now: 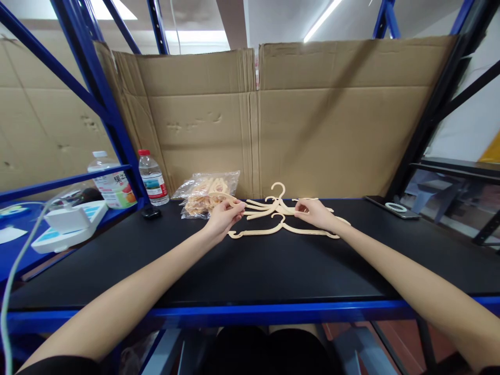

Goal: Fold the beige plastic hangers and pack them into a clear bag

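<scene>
Several beige plastic clothes hangers lie in a loose stack on the black tabletop. The nearest hanger (261,231) lies flat with its hook toward the back, and a hook (278,186) from the stack rises behind it. My left hand (223,217) is closed at the stack's left end, pinching a curved beige hanger piece (222,196) that shows above the fingers. My right hand (315,213) is over the right arms of the stack, its thumb and fingers pinched on a hanger there. The fingers partly hide what they grip.
Behind my left hand sits a clear plastic bag (199,203) of beige hanger pieces. Left of it are a water bottle (153,179) and a small black object (151,212). A phone (390,207) lies at the back right. Cardboard (344,120) walls the table's back; blue posts flank it.
</scene>
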{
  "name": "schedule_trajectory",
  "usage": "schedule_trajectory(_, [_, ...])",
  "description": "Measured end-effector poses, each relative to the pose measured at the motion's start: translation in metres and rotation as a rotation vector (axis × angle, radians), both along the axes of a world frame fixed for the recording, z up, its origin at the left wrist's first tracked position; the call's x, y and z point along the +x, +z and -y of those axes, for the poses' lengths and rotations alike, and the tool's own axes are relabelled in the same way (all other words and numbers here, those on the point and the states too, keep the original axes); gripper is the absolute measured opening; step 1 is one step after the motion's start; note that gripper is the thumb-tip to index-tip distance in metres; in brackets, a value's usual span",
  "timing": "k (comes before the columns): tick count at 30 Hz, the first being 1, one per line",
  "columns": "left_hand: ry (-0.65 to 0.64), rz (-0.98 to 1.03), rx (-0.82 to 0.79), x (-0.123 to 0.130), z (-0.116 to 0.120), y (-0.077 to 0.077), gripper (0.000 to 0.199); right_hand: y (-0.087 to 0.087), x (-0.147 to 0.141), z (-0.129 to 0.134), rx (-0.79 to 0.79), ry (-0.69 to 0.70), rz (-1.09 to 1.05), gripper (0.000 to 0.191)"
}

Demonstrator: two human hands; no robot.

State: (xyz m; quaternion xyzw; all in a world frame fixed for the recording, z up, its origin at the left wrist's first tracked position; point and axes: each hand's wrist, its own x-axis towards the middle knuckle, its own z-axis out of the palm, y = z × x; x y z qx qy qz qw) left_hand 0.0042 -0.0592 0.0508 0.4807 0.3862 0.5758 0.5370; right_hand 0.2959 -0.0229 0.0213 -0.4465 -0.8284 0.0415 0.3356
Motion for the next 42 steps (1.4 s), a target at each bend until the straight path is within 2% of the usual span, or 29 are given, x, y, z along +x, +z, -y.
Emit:
schedule_trajectory(2, [-0.065, -0.012, -0.029, -0.002, -0.002, 0.001, 0.014, 0.008, 0.001, 0.005, -0.07, 0.043, -0.119, 0.003])
schedule_trajectory(4, [-0.141, -0.026, -0.072, -0.005, -0.004, 0.001, 0.014, 0.016, 0.004, 0.008, -0.143, 0.122, -0.213, 0.011])
schedule_trajectory(6, [-0.186, -0.032, -0.102, -0.007, -0.007, 0.002, 0.014, 0.022, 0.008, 0.011, -0.193, 0.198, -0.246, 0.023])
schedule_trajectory(8, [-0.198, -0.033, -0.122, -0.009, -0.009, 0.002, 0.013, 0.026, 0.013, 0.011, -0.22, 0.239, -0.233, 0.026])
schedule_trajectory(12, [-0.207, -0.042, -0.147, -0.012, -0.011, 0.003, 0.011, 0.028, 0.019, 0.009, -0.23, 0.249, -0.21, 0.026])
schedule_trajectory(23, [-0.356, -0.021, -0.195, -0.011, -0.002, 0.011, 0.017, 0.03, 0.015, 0.015, -0.174, 0.223, -0.173, 0.029])
schedule_trajectory(33, [-0.339, 0.006, -0.266, -0.009, -0.001, 0.01, 0.017, 0.031, 0.012, 0.016, -0.167, 0.223, -0.173, 0.029])
schedule_trajectory(38, [-0.343, 0.004, -0.249, -0.007, 0.0, 0.009, 0.019, 0.033, 0.01, 0.019, -0.16, 0.223, -0.188, 0.03])
schedule_trajectory(42, [-0.279, -0.005, -0.24, -0.004, 0.0, 0.005, 0.023, 0.033, 0.006, 0.022, -0.124, 0.216, -0.168, 0.028])
